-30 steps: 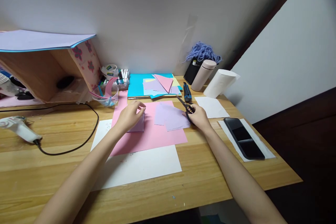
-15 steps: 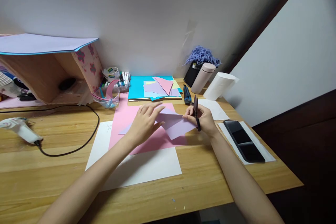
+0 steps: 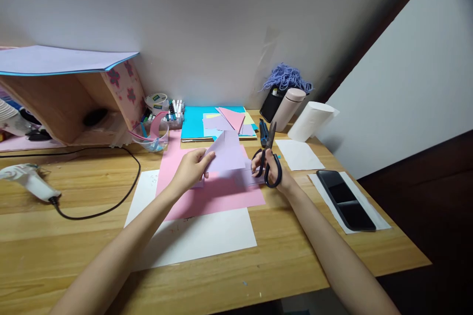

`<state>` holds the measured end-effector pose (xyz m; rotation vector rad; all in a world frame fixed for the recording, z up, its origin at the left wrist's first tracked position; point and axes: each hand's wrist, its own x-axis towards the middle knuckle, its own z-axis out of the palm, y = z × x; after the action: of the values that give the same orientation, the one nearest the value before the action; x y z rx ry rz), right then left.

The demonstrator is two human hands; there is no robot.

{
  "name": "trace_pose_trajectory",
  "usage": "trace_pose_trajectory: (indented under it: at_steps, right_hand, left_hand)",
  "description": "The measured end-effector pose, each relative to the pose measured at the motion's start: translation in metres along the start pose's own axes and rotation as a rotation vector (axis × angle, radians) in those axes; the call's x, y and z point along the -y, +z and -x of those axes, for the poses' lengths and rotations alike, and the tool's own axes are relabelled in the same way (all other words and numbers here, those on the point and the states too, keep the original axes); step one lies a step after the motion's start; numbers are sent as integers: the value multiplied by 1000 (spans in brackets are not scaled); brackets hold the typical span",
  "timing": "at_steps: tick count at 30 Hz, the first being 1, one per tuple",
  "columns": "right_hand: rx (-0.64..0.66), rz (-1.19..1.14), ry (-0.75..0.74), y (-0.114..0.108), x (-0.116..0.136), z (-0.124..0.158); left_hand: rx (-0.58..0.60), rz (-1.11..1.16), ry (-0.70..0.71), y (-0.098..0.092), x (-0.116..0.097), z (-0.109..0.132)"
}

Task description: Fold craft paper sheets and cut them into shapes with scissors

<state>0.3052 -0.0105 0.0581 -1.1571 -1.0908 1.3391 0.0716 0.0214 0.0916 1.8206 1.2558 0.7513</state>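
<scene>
My left hand (image 3: 194,167) pinches a piece of light purple paper (image 3: 227,152) by its left edge, holding it above the pink sheet (image 3: 218,202). In my right hand (image 3: 275,170) is a pair of black-handled scissors (image 3: 271,157), blades pointing up and away. Another light purple piece (image 3: 248,177) lies on the pink sheet, just left of the scissors. A bit of purple also shows beneath my left hand. Under the pink sheet rests a larger white sheet (image 3: 207,238).
At the back lie a blue folder (image 3: 194,120) with paper scraps, a box cutter (image 3: 263,133), a pink bottle (image 3: 288,110) and a paper roll (image 3: 312,120). A phone (image 3: 345,199) is at right; a glue gun (image 3: 31,182) and an open box (image 3: 129,93) are at left.
The left hand now grips the purple paper by its left edge, and the right hand has let go of it. The scissors have turned, their handles now facing me. A purple piece lies on the pink sheet.
</scene>
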Motion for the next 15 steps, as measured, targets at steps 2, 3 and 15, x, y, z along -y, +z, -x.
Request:
trace_pose_trajectory:
  at_steps: [2, 3, 15]
  right_hand:
    - [131, -63, 136, 8, -7, 3]
    - [198, -70, 189, 13, -10, 6]
    - [518, 83, 211, 49, -30, 38]
  left_hand:
    - [-71, 70, -30, -1, 1, -2]
    - [-121, 80, -32, -2, 1, -2]
    - [-345, 1, 20, -1, -2, 3]
